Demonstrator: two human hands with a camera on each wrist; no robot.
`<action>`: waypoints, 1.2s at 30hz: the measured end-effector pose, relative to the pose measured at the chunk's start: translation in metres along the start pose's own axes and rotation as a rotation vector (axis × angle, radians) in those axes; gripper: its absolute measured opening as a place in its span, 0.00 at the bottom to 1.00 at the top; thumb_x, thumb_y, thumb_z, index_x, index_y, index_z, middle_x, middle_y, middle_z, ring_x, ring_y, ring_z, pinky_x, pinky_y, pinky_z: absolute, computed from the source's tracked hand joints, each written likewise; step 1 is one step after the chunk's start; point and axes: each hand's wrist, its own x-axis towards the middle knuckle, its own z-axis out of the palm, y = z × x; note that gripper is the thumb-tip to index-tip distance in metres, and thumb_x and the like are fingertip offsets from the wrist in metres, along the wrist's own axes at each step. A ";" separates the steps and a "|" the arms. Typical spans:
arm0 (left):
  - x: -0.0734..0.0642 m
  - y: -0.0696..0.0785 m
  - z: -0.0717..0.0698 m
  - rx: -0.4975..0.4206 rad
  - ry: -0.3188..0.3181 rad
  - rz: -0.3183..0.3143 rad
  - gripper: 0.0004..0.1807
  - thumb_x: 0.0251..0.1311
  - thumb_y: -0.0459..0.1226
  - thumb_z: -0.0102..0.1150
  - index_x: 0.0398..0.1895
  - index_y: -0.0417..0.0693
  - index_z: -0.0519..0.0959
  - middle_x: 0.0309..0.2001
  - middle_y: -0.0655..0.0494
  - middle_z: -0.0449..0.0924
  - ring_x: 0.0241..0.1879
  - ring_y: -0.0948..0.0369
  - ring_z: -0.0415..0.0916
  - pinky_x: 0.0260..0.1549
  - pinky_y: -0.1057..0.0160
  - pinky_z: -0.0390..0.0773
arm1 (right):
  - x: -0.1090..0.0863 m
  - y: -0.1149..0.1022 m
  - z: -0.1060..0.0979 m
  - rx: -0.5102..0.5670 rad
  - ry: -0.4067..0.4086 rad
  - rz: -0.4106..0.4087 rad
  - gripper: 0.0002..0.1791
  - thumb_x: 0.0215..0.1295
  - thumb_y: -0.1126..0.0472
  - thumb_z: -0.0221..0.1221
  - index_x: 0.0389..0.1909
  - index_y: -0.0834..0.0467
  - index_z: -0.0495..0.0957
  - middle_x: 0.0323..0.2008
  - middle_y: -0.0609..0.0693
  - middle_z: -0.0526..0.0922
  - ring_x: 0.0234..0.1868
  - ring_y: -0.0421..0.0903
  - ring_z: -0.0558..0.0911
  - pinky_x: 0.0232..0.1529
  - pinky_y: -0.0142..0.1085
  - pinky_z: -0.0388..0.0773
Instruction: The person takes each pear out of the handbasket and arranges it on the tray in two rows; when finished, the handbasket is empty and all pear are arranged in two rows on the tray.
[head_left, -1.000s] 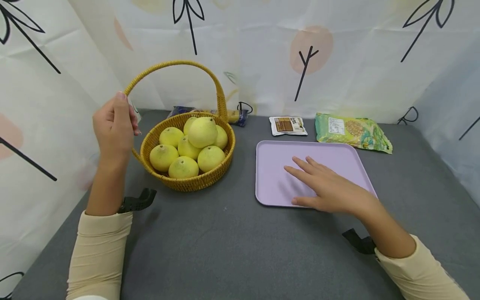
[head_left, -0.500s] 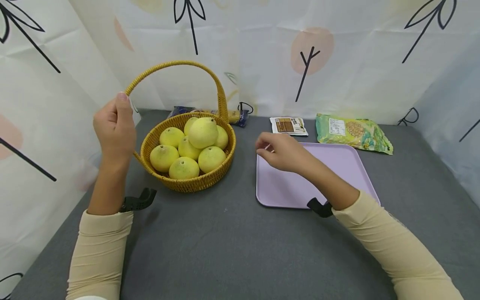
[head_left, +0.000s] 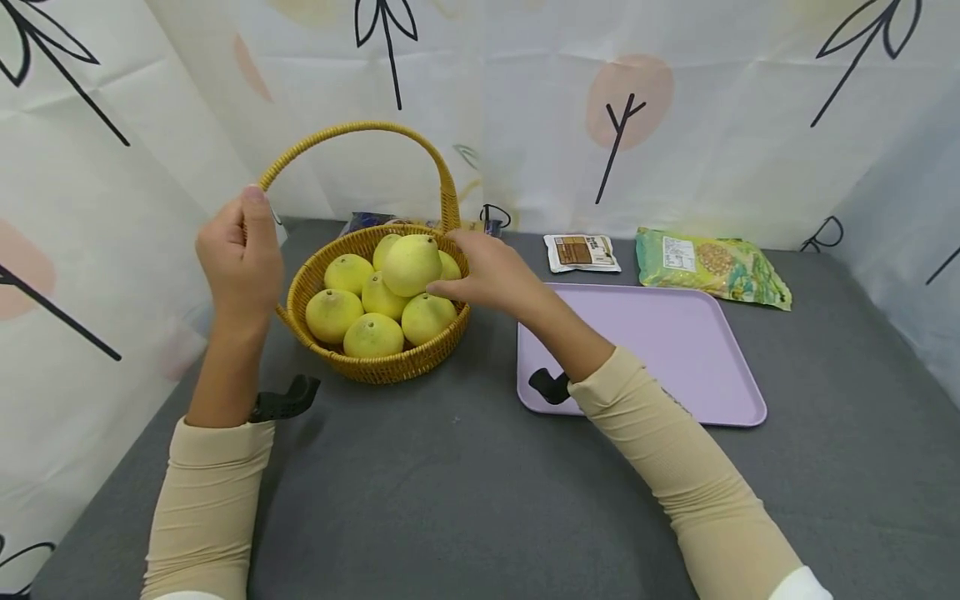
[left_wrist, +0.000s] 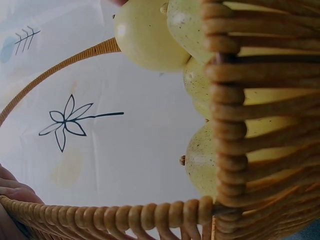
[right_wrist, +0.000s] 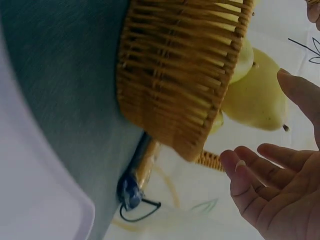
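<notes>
A wicker basket [head_left: 386, 367] heaped with several yellow-green pears stands on the left of the table. My left hand [head_left: 243, 254] grips the left side of its arched handle [head_left: 352, 128]. At the basket's right rim is my right hand [head_left: 498, 271], thumb and fingers spread beside the topmost pear [head_left: 410, 265]. In the right wrist view a gap shows between that hand [right_wrist: 280, 190] and the pear [right_wrist: 257, 95]. The left wrist view looks along the handle [left_wrist: 125, 217] toward the pears [left_wrist: 200, 157], and only a little of the left hand appears there.
A lilac tray [head_left: 675, 350] lies right of the basket, partly under my right forearm. Behind it are a small white-and-brown packet [head_left: 581, 252] and a green-yellow bag [head_left: 712, 265]. A blue-and-yellow package [right_wrist: 137, 175] lies behind the basket, and a patterned curtain [head_left: 540, 125] hangs at the back.
My right hand has moved left from above the tray to the basket's right side, its fingers drawing together midway and then spreading. The left hand keeps its grip on the handle.
</notes>
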 end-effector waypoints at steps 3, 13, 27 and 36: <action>-0.001 0.000 0.001 0.003 -0.006 0.004 0.28 0.73 0.40 0.47 0.13 0.36 0.57 0.12 0.60 0.51 0.12 0.67 0.44 0.15 0.69 0.44 | 0.006 -0.006 0.007 0.039 0.007 0.027 0.46 0.61 0.40 0.66 0.74 0.58 0.62 0.66 0.54 0.72 0.66 0.50 0.71 0.62 0.46 0.69; -0.002 0.001 -0.001 0.019 0.006 0.010 0.29 0.72 0.41 0.47 0.13 0.37 0.57 0.12 0.59 0.51 0.14 0.66 0.44 0.16 0.68 0.44 | 0.017 -0.017 0.037 0.199 0.158 0.083 0.48 0.57 0.40 0.69 0.75 0.50 0.60 0.63 0.51 0.75 0.58 0.50 0.77 0.51 0.44 0.76; 0.000 0.000 0.001 0.031 0.014 0.027 0.28 0.71 0.42 0.47 0.13 0.37 0.57 0.13 0.59 0.50 0.14 0.67 0.43 0.16 0.68 0.44 | 0.017 -0.018 0.048 0.361 0.313 0.099 0.43 0.54 0.46 0.73 0.69 0.50 0.66 0.63 0.49 0.75 0.54 0.49 0.79 0.46 0.43 0.78; 0.001 -0.003 0.001 0.029 0.013 0.026 0.28 0.71 0.41 0.47 0.13 0.37 0.57 0.13 0.60 0.50 0.14 0.67 0.44 0.17 0.68 0.44 | 0.013 -0.013 0.045 0.441 0.359 0.029 0.38 0.55 0.52 0.73 0.66 0.52 0.68 0.60 0.49 0.75 0.51 0.47 0.78 0.44 0.40 0.79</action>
